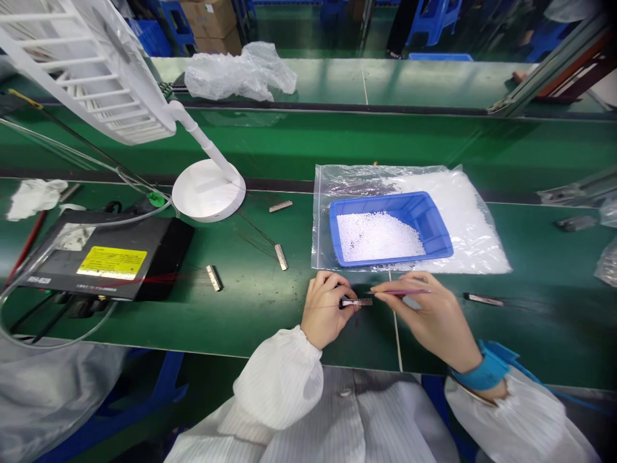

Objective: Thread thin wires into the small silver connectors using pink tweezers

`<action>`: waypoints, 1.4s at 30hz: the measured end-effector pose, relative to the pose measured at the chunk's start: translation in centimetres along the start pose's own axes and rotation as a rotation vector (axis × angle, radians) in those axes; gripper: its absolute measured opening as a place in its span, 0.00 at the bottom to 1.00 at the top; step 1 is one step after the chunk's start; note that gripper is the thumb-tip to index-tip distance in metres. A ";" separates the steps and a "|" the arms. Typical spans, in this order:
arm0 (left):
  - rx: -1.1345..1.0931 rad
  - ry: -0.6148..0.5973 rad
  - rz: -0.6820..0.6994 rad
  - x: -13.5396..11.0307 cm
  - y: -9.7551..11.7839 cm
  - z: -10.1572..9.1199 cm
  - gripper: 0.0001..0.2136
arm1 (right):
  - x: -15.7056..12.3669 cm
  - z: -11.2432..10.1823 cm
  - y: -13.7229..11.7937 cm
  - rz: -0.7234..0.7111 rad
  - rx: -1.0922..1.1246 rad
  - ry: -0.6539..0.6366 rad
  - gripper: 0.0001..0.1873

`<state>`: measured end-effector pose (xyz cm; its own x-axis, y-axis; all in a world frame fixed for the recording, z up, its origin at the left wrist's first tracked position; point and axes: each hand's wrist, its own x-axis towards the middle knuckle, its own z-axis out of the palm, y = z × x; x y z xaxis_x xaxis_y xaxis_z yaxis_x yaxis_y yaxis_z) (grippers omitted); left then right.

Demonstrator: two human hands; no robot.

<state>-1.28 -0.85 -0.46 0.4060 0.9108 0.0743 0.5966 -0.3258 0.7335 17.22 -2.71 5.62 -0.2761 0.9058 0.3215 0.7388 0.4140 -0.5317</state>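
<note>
Between the thumb and fingers of my left hand (328,308) is a small metal-faced rectangular part (357,301) with thin wires hanging from it. My right hand (434,318) pinches a slim pink pen-like tool (402,292), its tip close to the right end of that part; whether it touches I cannot tell. A blue band circles my right wrist. Just beyond both hands, a blue tray (393,262) holds small white beads (378,236) and rests on a clear plastic bag (475,225) filled with white material.
Similar wired parts lie on the green table: one at right (483,299), several at left, including one near the middle (280,256). A white fan (209,190) and a black box with a yellow label (113,262) stand left. Bubble wrap (241,72) lies on the far ledge.
</note>
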 end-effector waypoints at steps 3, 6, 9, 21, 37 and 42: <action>0.001 0.018 -0.001 -0.1 0.0 0.1 0.06 | 0.7 -1.2 0.3 0.075 -0.014 0.098 0.07; -0.001 0.020 -0.003 -0.1 0.0 0.2 0.06 | 2.0 -1.4 1.0 0.118 -0.054 0.199 0.07; -0.012 0.022 0.002 -0.2 0.0 0.2 0.06 | 3.8 -0.6 2.2 0.132 -0.048 0.226 0.07; -0.014 0.010 0.000 -0.2 0.2 -0.1 0.06 | 7.3 2.2 4.4 0.154 -0.083 0.011 0.09; -0.025 0.021 0.001 -0.2 0.2 -0.1 0.07 | 7.4 2.3 4.3 0.163 -0.099 0.033 0.08; -0.024 0.024 -0.001 -0.2 0.2 -0.1 0.07 | 6.6 0.8 3.2 0.129 -0.045 0.114 0.07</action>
<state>-1.31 -1.07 -0.22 0.3882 0.9173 0.0892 0.5802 -0.3185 0.7496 17.27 4.65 5.43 -0.1080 0.9338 0.3410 0.7912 0.2885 -0.5393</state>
